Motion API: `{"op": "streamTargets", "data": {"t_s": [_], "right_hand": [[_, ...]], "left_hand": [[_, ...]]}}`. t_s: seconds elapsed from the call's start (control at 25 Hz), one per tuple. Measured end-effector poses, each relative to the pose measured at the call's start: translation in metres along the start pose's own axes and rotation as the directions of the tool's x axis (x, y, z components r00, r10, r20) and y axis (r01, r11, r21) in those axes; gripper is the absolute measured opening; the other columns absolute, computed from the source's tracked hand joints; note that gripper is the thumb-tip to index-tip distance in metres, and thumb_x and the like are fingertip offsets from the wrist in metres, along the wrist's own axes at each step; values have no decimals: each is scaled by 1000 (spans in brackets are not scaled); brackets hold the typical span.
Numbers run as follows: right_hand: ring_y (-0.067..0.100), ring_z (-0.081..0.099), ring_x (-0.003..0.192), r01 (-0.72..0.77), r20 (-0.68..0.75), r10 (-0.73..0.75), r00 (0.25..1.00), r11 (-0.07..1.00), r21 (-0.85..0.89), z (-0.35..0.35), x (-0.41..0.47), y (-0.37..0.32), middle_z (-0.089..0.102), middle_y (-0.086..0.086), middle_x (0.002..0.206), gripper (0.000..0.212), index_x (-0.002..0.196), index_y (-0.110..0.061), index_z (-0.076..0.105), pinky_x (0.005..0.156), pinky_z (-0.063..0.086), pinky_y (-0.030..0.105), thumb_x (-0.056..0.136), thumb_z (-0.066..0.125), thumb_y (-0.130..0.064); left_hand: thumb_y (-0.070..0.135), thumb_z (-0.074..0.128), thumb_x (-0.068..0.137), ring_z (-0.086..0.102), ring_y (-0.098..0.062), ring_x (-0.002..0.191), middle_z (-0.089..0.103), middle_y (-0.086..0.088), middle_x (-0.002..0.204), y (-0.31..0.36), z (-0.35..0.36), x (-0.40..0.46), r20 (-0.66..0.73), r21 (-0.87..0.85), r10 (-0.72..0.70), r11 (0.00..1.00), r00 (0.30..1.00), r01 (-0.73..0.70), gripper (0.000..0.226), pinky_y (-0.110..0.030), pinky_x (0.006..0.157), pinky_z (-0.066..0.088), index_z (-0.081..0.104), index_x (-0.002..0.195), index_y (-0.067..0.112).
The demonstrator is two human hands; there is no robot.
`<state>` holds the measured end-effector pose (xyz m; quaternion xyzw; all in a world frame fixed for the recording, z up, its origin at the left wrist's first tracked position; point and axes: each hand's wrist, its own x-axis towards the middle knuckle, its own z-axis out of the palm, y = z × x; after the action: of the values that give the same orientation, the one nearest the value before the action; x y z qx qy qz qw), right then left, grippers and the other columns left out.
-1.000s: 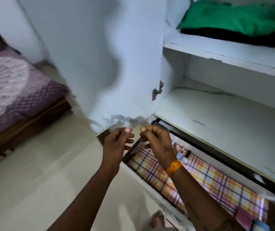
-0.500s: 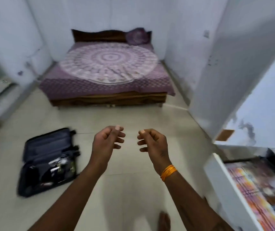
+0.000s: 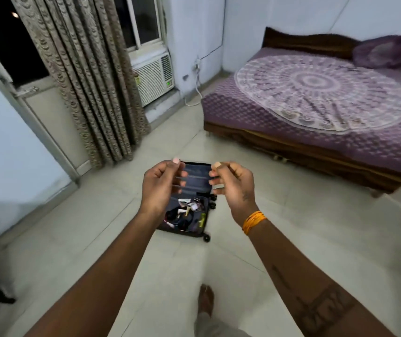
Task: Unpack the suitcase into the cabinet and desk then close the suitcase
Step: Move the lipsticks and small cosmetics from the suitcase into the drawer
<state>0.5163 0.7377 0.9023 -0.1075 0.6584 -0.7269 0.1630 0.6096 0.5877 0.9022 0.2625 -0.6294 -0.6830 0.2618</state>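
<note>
Pale glossy tile forms the floor (image 3: 303, 239), the largest surface before you, with the open suitcase (image 3: 189, 205) lying flat on it at mid-frame; every position below is given relative to that suitcase. Beyond it and to the right stands the bed (image 3: 316, 122), its purple quilted cover overlaid by a round mandala-patterned spread and a purple pillow (image 3: 379, 51) at the dark wooden headboard. Beyond the suitcase and to the left hangs a patterned curtain (image 3: 85, 76), reaching the floor beside a door frame, and farther back, between curtain and bed, a white window air conditioner (image 3: 154, 77) sits low in the wall. The suitcase itself is dark, its lid laid back toward the curtain side with ribbed lining exposed, and its nearer half holds a jumble of small items too small to identify; black wheels show along its right edge. Your two forearms extend toward it from the bottom of the frame. Your left hand (image 3: 161, 184) and right hand (image 3: 234, 188) hover above the lid, apart from one another, palms facing, fingers loosely curled and holding nothing. An orange thread band (image 3: 254, 221) circles your right wrist. Nearer than the suitcase, your bare foot (image 3: 205, 302) rests on the tile.
</note>
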Motion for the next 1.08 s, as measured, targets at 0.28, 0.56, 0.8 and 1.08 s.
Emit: {"op": "streamTargets", "data": {"t_s": [0.28, 0.56, 0.8, 1.08], "right_hand": [[19, 70, 71, -26, 45, 30, 999, 996, -81, 52, 162, 38, 75, 19, 91, 25, 94, 2, 72, 63, 60, 38, 99, 67, -21], [23, 67, 70, -219, -55, 215, 975, 974, -60, 76, 253, 94, 72, 10, 79, 22, 94, 2, 72, 58, 57, 33, 100, 66, -19], [20, 68, 72, -364, -166, 348, 923, 928, -76, 113, 333, 176, 74, 6, 79, 20, 90, -4, 74, 62, 56, 33, 100, 67, -20], [19, 68, 69, -479, -290, 439, 850, 874, -81, 168, 429, 292, 73, 4, 76, 17, 83, -10, 73, 64, 58, 38, 97, 67, -17]], "left_hand": [[35, 60, 105, 66, -23, 75, 75, -8, 86, -27, -8, 150, -39, 30, -98, 995, 994, 99, 29, -30, 64, 53, 77, 98, 13], [38, 66, 101, 65, -18, 68, 78, -9, 88, -76, -16, 264, -49, 71, -252, 964, 966, 255, 32, -29, 61, 53, 76, 102, 8], [38, 66, 101, 66, -14, 66, 77, -7, 85, -151, -36, 398, 10, 134, -377, 918, 926, 373, 31, -28, 61, 54, 76, 99, 8], [33, 65, 102, 63, -12, 61, 74, -5, 78, -269, -64, 524, 43, 222, -513, 842, 857, 493, 36, -25, 55, 51, 74, 105, -2]]}}
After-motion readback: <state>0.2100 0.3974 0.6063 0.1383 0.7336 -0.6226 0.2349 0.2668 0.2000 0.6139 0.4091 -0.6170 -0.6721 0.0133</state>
